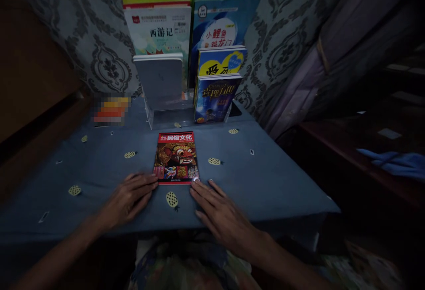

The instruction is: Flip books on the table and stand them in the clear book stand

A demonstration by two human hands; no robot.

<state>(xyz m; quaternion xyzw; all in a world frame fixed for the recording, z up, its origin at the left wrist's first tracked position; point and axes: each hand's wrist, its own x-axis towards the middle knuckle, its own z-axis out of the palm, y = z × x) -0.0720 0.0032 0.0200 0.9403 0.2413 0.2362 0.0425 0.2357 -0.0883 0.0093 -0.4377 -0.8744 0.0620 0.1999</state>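
Observation:
A thin book [177, 155] with a red and black cover, a colourful mask picture and Chinese title lies flat on the blue tablecloth. At its lower left corner are the fingertips of my left hand [134, 195], which rests on the cloth with fingers stretched out. My right hand [221, 208] lies flat too, its fingers extended and the tips at the book's lower right corner. Neither hand is wrapped round anything. Behind the book stands a clear book rack [169, 118] holding several upright books, among them a dark blue one [215, 102] in the front right.
A plain grey-backed book [162, 82] stands in the rack's front left. Further left lies a blurred orange and yellow item [112, 109]. Patterned curtains [109, 66] hang behind the table [265, 183]. To the right, a blue cloth [395, 164] lies on a dark surface beyond the table's edge.

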